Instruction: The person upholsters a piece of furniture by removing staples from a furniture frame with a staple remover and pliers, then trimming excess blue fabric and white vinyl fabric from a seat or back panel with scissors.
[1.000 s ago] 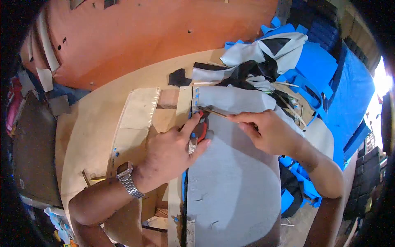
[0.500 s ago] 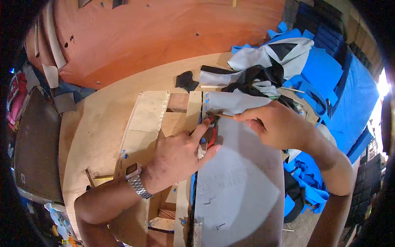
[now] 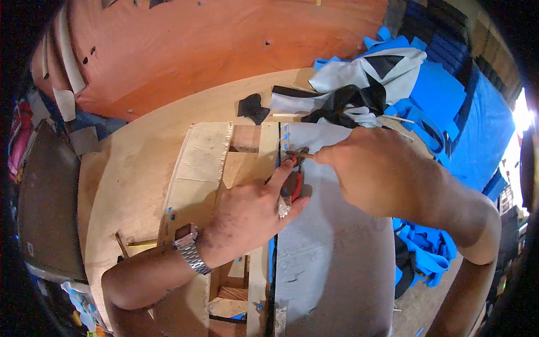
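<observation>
My left hand, with a metal-banded watch on its wrist, is closed around pliers with red handles. Its index finger points along the tool toward the seam. In my closed right hand is a thin brownish rod-like tool; its tip meets the seam beside the pliers' dark jaws. Both tools are at the edge of a grey fabric-covered panel, where a black strip and small blue bits run along the side. Beside it lies a pale wooden frame with openings. My fingers partly hide the pliers.
The work lies on a light wooden surface. Black and grey fabric scraps and blue material are heaped at the back right. An orange-covered upright panel stands behind. A dark brown board is at left.
My right hand has turned and its forearm has swung outward to the right, with the rod still at the seam. My left hand keeps its hold on the pliers. The view has shifted slightly.
</observation>
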A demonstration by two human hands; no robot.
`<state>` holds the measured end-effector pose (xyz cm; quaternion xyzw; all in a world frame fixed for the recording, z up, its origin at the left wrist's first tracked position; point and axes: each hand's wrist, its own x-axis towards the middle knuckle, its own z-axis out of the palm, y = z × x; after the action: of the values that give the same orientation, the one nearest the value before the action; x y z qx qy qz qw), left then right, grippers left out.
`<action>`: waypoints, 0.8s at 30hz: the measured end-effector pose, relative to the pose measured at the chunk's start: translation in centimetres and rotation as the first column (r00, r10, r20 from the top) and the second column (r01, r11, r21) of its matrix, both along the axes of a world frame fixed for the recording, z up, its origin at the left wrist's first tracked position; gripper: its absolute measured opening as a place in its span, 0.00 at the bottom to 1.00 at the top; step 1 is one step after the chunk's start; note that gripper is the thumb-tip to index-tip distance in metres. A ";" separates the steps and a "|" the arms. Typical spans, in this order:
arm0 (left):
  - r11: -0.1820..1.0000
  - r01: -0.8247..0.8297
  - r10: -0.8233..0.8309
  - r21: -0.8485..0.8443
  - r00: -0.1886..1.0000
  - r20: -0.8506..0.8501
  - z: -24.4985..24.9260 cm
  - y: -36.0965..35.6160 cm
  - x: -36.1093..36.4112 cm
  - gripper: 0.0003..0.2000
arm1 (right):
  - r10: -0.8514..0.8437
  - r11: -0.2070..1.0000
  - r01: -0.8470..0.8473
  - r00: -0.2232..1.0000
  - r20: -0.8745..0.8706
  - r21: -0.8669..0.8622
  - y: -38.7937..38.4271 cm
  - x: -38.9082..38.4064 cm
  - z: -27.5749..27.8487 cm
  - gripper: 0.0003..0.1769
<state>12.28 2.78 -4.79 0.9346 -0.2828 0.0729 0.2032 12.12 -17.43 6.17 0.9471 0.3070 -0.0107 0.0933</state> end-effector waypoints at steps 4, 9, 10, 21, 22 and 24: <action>1.000 -0.015 0.015 -0.004 1.000 0.010 0.2 -0.1 0.2 0.32 | -0.167 0.980 0.156 0.982 -0.085 -0.123 1.8 -0.5 1.0 0.20; 1.000 -0.024 0.024 0.006 0.999 0.045 -0.2 -0.5 -0.1 0.31 | -0.220 0.880 0.228 0.973 -0.068 0.416 -1.3 -2.6 -6.5 0.21; 1.000 -0.019 0.019 -0.001 0.994 0.112 -0.6 -0.4 -0.2 0.31 | -0.245 0.771 0.262 0.963 -0.110 0.580 -2.6 -2.9 -8.3 0.21; 0.999 0.006 0.005 -0.052 0.978 0.208 -1.2 -0.2 -0.3 0.30 | -0.168 0.781 0.168 0.984 -0.057 0.602 -3.3 -2.6 -7.7 0.20; 0.999 -0.006 0.015 -0.044 0.980 0.201 -0.9 -0.2 -0.5 0.30 | -0.181 0.795 0.178 0.982 -0.053 0.580 -3.7 -2.4 -7.0 0.18; 0.999 -0.005 0.014 -0.053 0.982 0.187 -0.8 -0.3 -0.4 0.30 | -0.189 0.825 0.189 0.980 -0.055 0.533 -3.7 -1.8 -5.6 0.17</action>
<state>11.91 2.52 -5.60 0.9192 -0.2942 0.1690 0.1997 10.34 -21.16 0.57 0.9610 0.2025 0.0664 -0.1761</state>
